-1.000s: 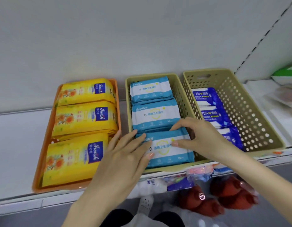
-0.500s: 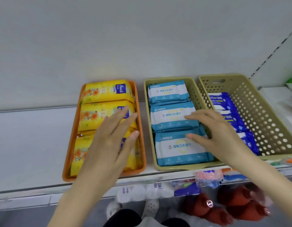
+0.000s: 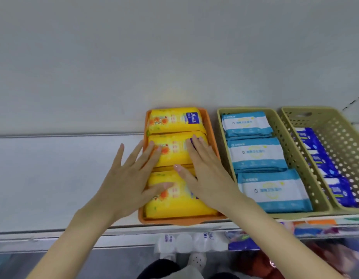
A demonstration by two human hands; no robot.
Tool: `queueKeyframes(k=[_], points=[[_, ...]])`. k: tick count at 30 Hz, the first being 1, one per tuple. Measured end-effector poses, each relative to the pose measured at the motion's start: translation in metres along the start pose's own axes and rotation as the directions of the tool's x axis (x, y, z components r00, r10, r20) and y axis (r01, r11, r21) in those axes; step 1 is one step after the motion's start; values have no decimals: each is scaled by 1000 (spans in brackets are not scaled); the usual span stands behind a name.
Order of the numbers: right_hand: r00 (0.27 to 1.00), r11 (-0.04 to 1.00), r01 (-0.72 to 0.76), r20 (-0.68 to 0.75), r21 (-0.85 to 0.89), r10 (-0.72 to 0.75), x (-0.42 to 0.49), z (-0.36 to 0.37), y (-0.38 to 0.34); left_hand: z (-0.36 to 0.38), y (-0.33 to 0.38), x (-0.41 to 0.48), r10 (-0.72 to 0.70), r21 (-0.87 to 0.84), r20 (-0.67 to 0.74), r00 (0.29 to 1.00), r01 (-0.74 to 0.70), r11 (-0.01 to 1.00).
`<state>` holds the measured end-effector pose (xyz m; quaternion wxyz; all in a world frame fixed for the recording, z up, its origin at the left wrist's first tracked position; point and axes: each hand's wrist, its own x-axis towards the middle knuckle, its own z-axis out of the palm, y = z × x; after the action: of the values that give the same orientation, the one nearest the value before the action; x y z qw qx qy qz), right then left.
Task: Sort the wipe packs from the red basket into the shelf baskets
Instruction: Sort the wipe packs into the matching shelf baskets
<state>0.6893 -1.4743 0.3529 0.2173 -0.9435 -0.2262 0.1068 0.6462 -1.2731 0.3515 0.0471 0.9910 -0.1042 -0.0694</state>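
Shelf (image 3: 54, 178): white, long, backed by a plain grey wall, carrying three containers side by side at the right. Right beige basket (image 3: 339, 141): perforated, holds a row of dark blue packs (image 3: 313, 146) running far to near. Middle beige basket (image 3: 299, 215): three white-and-light-blue packs (image 3: 255, 154), overlapped like tiles. Orange basket (image 3: 174, 221): shallow, leftmost, its near rim close to the shelf's front edge, filled by three yellow packs, far (image 3: 170, 119), middle (image 3: 174, 152) and near (image 3: 174, 206). Red basket: not identifiable in view; only blurred red shapes below the shelf, near right. Left hand (image 3: 128, 182): flat, fingers straight and spread, laid across the orange basket's left rim and the yellow packs, gripping nothing. Right hand (image 3: 206, 172): likewise flat and spread on the middle yellow pack, thumb at the seam with the near one. Step in hand, by judgement: squaring the yellow row. Best done with light, even palm pressure, easing packs toward the far wall rather than dragging the basket over the front edge, labels all facing one way. Writing: a cursive brand word on a blue patch, far yellow pack, not surely legible; Chinese characters on the light-blue packs, too soft to read.
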Motion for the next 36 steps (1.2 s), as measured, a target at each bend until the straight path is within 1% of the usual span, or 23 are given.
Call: queueKeyframes(k=[2, 5, 9, 11, 14, 19, 22, 24, 25, 26, 27, 28, 29, 30, 31, 32, 34, 36], points=[[999, 999, -34, -15, -42, 34, 2, 3, -6, -2, -4, 0, 17, -7, 31, 999, -17, 1000], [996, 987, -49, -84, -150, 36, 1, 9, -10, -5, -9, 4, 38, -9, 86, 996, -37, 999], [994, 985, -26, -106, -172, 8, -1, 15, -6, -8, -15, 11, 76, 37, 161, 984, -83, 996], [993, 983, -23, -120, -182, 1, -1, 17, -7, -7, -18, 13, 94, 71, 151, 984, -106, 992], [992, 981, -34, -129, -192, 9, -1, 21, -6, -6, -16, 13, 106, 70, 123, 987, -115, 991], [993, 976, -68, -112, -207, 46, 0, 22, -7, -6, -16, 16, 108, 105, 143, 984, -123, 987], [993, 974, -74, -107, -214, 52, 0, 21, -8, -5, -18, 15, 118, 64, 132, 984, -127, 990], [993, 976, -87, -90, -200, 70, -1, 18, -10, -3, -21, 13, 141, -40, 114, 983, -138, 990], [994, 978, -95, -80, -187, 81, -2, 16, -11, -4, -23, 12, 146, -149, 83, 986, -133, 980], [993, 980, -99, -75, -171, 87, -2, 13, -13, -7, -25, 14, 129, -293, 22, 991, -117, 949], [993, 983, -100, -82, -151, 88, -3, 9, -15, -9, -28, 18, 85, -447, -57, 995, -102, 889], [992, 987, -99, -96, -129, 87, -2, 6, -18, -12, -33, 25, 28, -580, -132, 991, -100, 808], [991, 989, -91, -110, -113, 79, -1, 2, -21, -16, -37, 35, -15, -656, -201, 979, -123, 745], [991, 991, -74, -119, -109, 61, 2, 0, -24, -19, -42, 47, -23, -660, -260, 965, -160, 734], [993, 992, -50, -116, -120, 36, 4, -1, -27, -21, -46, 60, 10, -611, -290, 957, -193, 767], [995, 989, -26, -100, -143, 12, 7, 1, -29, -23, -50, 73, 68, -531, -281, 957, -214, 820], [998, 977, -6, -59, -214, -7, 10, 10, -32, -19, -53, 94, 165, -343, -175, 971, -217, 914], [998, 961, -11, -59, -276, -6, 12, 17, -31, -11, -55, 105, 193, -232, -88, 977, -208, 950]])
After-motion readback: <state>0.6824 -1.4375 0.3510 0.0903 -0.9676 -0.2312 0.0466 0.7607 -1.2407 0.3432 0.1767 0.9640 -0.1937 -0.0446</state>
